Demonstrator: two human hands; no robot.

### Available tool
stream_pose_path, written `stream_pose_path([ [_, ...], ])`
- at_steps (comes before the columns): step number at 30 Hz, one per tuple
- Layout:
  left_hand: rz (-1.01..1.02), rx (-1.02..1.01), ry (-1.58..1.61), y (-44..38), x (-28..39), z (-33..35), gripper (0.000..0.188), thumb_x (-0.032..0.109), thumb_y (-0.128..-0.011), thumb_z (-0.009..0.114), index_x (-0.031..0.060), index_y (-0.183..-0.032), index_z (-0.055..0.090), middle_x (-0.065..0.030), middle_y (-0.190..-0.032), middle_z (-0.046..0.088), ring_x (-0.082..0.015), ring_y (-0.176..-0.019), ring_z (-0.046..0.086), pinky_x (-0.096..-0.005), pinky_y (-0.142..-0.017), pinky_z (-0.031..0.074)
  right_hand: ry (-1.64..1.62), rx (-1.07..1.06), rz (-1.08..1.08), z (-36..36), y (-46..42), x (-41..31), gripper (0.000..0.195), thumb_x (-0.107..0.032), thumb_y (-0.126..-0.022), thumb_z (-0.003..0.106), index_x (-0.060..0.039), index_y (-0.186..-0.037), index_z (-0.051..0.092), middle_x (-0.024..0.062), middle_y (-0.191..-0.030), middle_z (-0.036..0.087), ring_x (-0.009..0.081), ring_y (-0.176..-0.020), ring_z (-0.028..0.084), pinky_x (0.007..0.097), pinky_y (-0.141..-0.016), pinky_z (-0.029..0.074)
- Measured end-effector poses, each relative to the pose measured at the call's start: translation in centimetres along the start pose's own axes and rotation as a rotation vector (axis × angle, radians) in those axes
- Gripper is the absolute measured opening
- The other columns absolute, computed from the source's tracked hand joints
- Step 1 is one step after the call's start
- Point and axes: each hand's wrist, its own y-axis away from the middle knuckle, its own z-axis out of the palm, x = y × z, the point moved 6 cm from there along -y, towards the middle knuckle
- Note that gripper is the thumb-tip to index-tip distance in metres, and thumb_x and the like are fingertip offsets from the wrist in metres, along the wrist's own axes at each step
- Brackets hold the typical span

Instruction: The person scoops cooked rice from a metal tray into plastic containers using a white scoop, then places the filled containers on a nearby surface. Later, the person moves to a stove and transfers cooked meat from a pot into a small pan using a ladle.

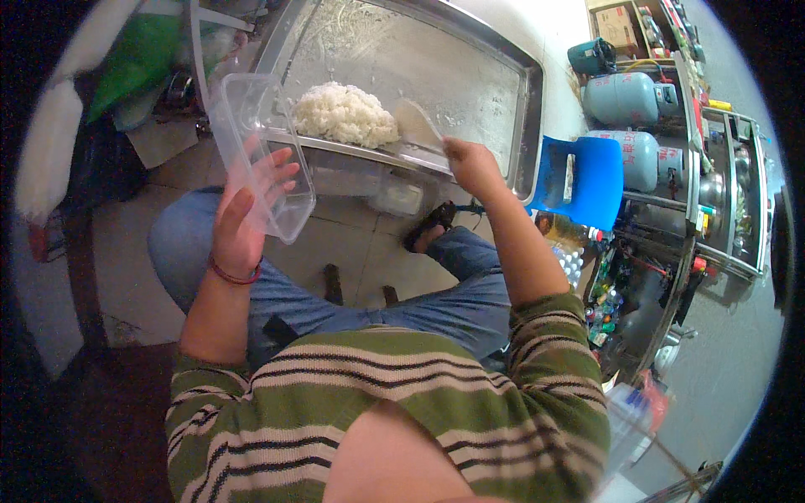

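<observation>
A mound of cooked white rice (346, 116) lies at the near left part of a shallow metal tray (465, 82). My left hand (242, 210) holds a clear plastic food container (289, 207), tilted on its side, left of the rice; fingers show through its wall. In my right hand (471, 163) is the handle of a pale rice paddle (416, 126), whose blade is beside the right edge of the rice, over the tray. Loose grains and smears of rice mark the tray's metal surface.
A blue plastic stool (585, 182) stands right of the tray. Beyond it are gas cylinders (619, 97) and metal shelving (688, 157). Below the tray's near edge sits a lidded clear container (396, 196). A green bag (141, 60) is at the upper left.
</observation>
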Motion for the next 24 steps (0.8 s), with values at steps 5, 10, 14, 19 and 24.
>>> stream_pose_path([
  [5, 0.014, 0.002, 0.023, 0.2, -0.3, -1.1, 0.088, 0.045, -0.075, 0.060, 0.0017, -0.139, 0.017, -0.0202, -0.129, 0.040, -0.0276, -0.116, 0.044, -0.0371, -0.097, 0.032, -0.389, 0.002, 0.350, -3.2, -0.1, 6.3, 0.017, -0.013, -0.083, 0.052, 0.0000, -0.089, 0.062, 0.0070, -0.061, 0.058, 0.0176, -0.052, 0.057, 0.0294, -0.047, 0.045],
  [10, 0.077, 0.049, -0.034, 0.4, 0.4, -2.1, 0.083, 0.041, -0.077, 0.059, 0.0010, -0.138, 0.018, -0.0193, -0.130, 0.039, -0.0267, -0.118, 0.042, -0.0364, -0.096, 0.033, -0.219, -0.538, 0.480, -3.5, 1.5, 7.1, 0.022, -0.023, -0.085, 0.056, -0.0031, -0.087, 0.065, 0.0037, -0.053, 0.052, 0.0115, -0.042, 0.044, 0.0290, -0.039, 0.036],
  [14, 0.041, 0.099, 0.000, 0.4, 0.0, -3.2, 0.081, 0.039, -0.078, 0.059, 0.0044, -0.139, 0.017, -0.0188, -0.134, 0.036, -0.0276, -0.118, 0.042, -0.0370, -0.097, 0.033, -0.009, -0.581, 0.320, -0.1, -2.8, 0.3, 0.022, -0.026, -0.084, 0.058, -0.0058, -0.088, 0.066, 0.0025, -0.055, 0.053, 0.0113, -0.045, 0.044, 0.0276, -0.042, 0.037],
  [19, 0.083, 0.213, 0.006, 0.0, 0.3, -4.1, 0.073, 0.032, -0.080, 0.057, 0.0097, -0.140, 0.020, -0.0143, -0.135, 0.035, -0.0255, -0.117, 0.041, -0.0376, -0.095, 0.033, -0.175, -0.507, 0.106, 5.3, -7.5, -3.9, 0.026, -0.029, -0.081, 0.058, -0.0059, -0.068, 0.062, 0.0034, -0.051, 0.052, 0.0137, -0.043, 0.045, 0.0304, -0.041, 0.037],
  [24, 0.119, 0.366, -0.005, -1.2, -0.2, -4.3, 0.064, 0.022, -0.083, 0.055, 0.0131, -0.139, 0.025, -0.0064, -0.132, 0.038, -0.0207, -0.116, 0.039, -0.0389, -0.092, 0.031, -0.235, -0.589, 0.159, 7.3, -8.3, -7.0, 0.018, -0.020, -0.083, 0.056, -0.0069, -0.074, 0.063, 0.0007, -0.054, 0.052, 0.0095, -0.045, 0.045, 0.0263, -0.041, 0.034],
])
